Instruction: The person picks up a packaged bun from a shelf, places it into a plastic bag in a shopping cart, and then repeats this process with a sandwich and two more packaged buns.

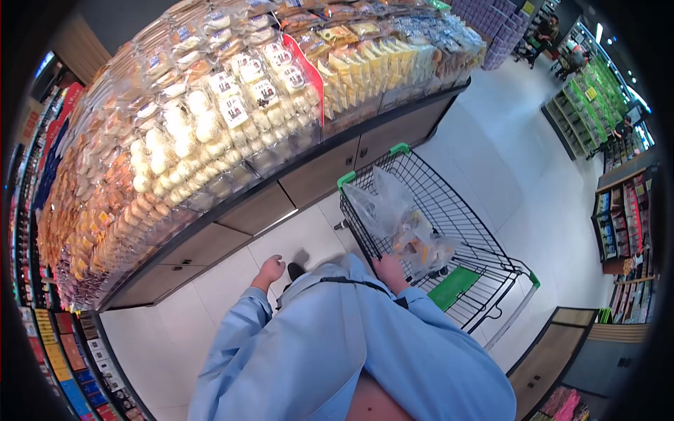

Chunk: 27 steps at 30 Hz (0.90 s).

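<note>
My right hand (390,272) is closed on the near side rim of a black wire shopping cart (449,203) with green corner pieces. Its fingertips are partly hidden against the wires. Inside the cart, beside that hand, lie clear plastic bags (382,196), one with orange and brown packed goods (414,245) showing through. My left hand (269,271) hangs at my side above the floor, fingers loosely curled in, nothing visible in them. It is nearest to the bakery display's wooden base (253,210) and touches nothing.
Packaged breads and buns (203,126) are piled on the long curved display ahead, split by a red divider (305,70). Boxed goods (70,351) line shelves at left. A green shelf unit (590,105), a dark rack (625,217) and a wooden counter (551,351) stand at right. People (544,35) are far back.
</note>
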Available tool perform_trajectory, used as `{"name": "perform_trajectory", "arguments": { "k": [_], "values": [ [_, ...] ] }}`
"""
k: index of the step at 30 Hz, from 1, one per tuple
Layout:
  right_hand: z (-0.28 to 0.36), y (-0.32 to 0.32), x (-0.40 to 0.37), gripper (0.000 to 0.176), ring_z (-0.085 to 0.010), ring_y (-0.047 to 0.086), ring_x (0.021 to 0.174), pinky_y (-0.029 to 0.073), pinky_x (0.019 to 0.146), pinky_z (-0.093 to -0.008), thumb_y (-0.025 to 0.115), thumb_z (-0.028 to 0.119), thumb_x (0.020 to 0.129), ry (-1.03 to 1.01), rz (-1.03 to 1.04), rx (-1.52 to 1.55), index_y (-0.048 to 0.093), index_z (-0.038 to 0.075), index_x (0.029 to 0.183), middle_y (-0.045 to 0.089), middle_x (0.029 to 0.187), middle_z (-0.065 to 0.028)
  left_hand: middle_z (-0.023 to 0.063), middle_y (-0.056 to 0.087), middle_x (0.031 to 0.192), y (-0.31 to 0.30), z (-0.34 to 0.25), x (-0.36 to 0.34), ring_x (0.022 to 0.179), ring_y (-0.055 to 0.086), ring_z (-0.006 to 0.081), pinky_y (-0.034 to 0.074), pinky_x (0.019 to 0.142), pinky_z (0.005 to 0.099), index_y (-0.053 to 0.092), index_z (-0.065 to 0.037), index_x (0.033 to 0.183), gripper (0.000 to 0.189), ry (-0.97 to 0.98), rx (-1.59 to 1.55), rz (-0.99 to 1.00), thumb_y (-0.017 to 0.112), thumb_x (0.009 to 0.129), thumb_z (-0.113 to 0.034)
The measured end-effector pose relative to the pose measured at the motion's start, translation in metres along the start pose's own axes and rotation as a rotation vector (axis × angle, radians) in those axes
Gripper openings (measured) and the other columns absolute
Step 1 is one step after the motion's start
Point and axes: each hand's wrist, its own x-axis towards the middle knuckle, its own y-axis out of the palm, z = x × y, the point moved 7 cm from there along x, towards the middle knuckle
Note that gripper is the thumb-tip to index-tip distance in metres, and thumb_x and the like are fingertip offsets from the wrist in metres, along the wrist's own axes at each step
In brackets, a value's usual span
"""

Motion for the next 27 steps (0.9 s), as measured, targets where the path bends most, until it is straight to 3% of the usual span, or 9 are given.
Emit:
{"name": "perform_trajectory", "arguments": {
  "k": [4, 7, 10, 14, 16, 18, 21, 24, 27],
  "values": [
    [-0.018, 0.003, 0.003, 0.043, -0.0463, 0.067, 0.093, 0.053, 0.083, -0.0542, 0.06, 0.038, 0.093, -0.033, 0.002, 0.019, 0.067, -0.004, 0.097, 0.07, 0.094, -0.0285, 0.0248, 0.07, 0.116, 0.047, -0.032, -0.01, 0.11, 0.068, 0.0379, 0.054, 0.095, 0.0425, 0.062, -0.003, 0.131, 0.049, 0.089, 0.049, -0.05, 0.059, 0.089, -0.027],
    [-0.037, 0.009, 0.005, 0.04, -0.0445, 0.068, 0.095, 0.054, 0.085, -0.0538, 0.061, 0.036, 0.092, -0.029, -0.005, 0.009, 0.068, -0.003, 0.101, 0.071, 0.096, -0.0271, 0.0186, 0.066, 0.128, 0.079, -0.025, -0.032, 0.121, 0.063, 0.0357, 0.05, 0.1, 0.0495, 0.059, -0.01, 0.137, 0.052, -0.015, 0.166, 0.025, 0.058, 0.091, -0.034],
    [-0.053, 0.017, 0.003, 0.039, -0.0445, 0.068, 0.097, 0.053, 0.087, -0.0541, 0.061, 0.033, 0.09, -0.06, -0.023, 0.031, 0.069, -0.003, 0.104, 0.071, 0.098, -0.0271, 0.0149, 0.06, 0.141, 0.093, 0.013, -0.067, 0.131, 0.056, 0.033, 0.044, 0.105, 0.0547, 0.056, -0.012, 0.141, 0.056, -0.166, 0.173, 0.084, 0.058, 0.092, -0.039],
    [-0.084, 0.039, 0.021, 0.039, -0.0471, 0.067, 0.095, 0.053, 0.085, -0.0535, 0.063, 0.032, 0.089, -0.096, -0.072, 0.003, 0.068, -0.005, 0.101, 0.07, 0.098, -0.0288, 0.019, 0.059, 0.141, 0.106, 0.103, -0.107, 0.132, 0.055, 0.0372, 0.042, 0.108, 0.0579, 0.057, -0.008, 0.139, 0.056, -0.332, 0.175, 0.033, 0.058, 0.089, -0.035],
    [-0.096, 0.04, 0.032, 0.041, -0.047, 0.067, 0.096, 0.053, 0.086, -0.053, 0.063, 0.033, 0.089, -0.157, -0.019, 0.082, 0.069, -0.005, 0.103, 0.07, 0.1, -0.029, 0.0193, 0.059, 0.141, 0.114, 0.133, -0.136, 0.133, 0.054, 0.0382, 0.035, 0.11, 0.0652, 0.059, -0.006, 0.135, 0.053, -0.45, 0.126, 0.021, 0.056, 0.088, -0.031],
    [-0.094, 0.019, 0.028, 0.044, -0.0463, 0.067, 0.099, 0.052, 0.087, -0.0519, 0.062, 0.036, 0.09, -0.062, 0.065, 0.217, 0.07, -0.005, 0.104, 0.07, 0.101, -0.0292, 0.0187, 0.059, 0.14, 0.113, 0.125, -0.167, 0.132, 0.055, 0.0377, 0.031, 0.111, 0.0689, 0.06, -0.006, 0.133, 0.051, -0.562, 0.073, -0.002, 0.056, 0.088, -0.029],
    [-0.126, 0.03, 0.064, 0.046, -0.0455, 0.067, 0.102, 0.052, 0.088, -0.0508, 0.061, 0.037, 0.091, -0.144, -0.002, 0.037, 0.07, -0.006, 0.105, 0.07, 0.104, -0.0296, 0.0173, 0.06, 0.14, 0.13, 0.114, -0.193, 0.132, 0.056, 0.0364, 0.023, 0.112, 0.0728, 0.062, -0.007, 0.131, 0.048, -0.632, 0.027, -0.005, 0.056, 0.088, -0.027],
    [-0.128, 0.019, 0.069, 0.052, -0.0482, 0.064, 0.108, 0.051, 0.095, -0.0494, 0.061, 0.034, 0.091, -0.133, 0.037, -0.059, 0.064, -0.011, 0.118, 0.067, 0.113, -0.0339, 0.0168, 0.061, 0.138, 0.144, 0.107, -0.208, 0.132, 0.055, 0.0375, 0.025, 0.11, 0.0744, 0.063, -0.006, 0.125, 0.044, -0.687, 0.006, -0.007, 0.055, 0.089, -0.029],
    [-0.148, 0.029, 0.083, 0.052, -0.0486, 0.065, 0.107, 0.051, 0.095, -0.0497, 0.062, 0.034, 0.091, -0.07, 0.14, -0.067, 0.065, -0.012, 0.114, 0.067, 0.111, -0.0335, 0.0162, 0.06, 0.139, 0.151, 0.101, -0.214, 0.132, 0.054, 0.037, 0.023, 0.112, 0.0737, 0.063, -0.006, 0.125, 0.043, -0.702, -0.024, 0.015, 0.056, 0.089, -0.029]
  ]
}}
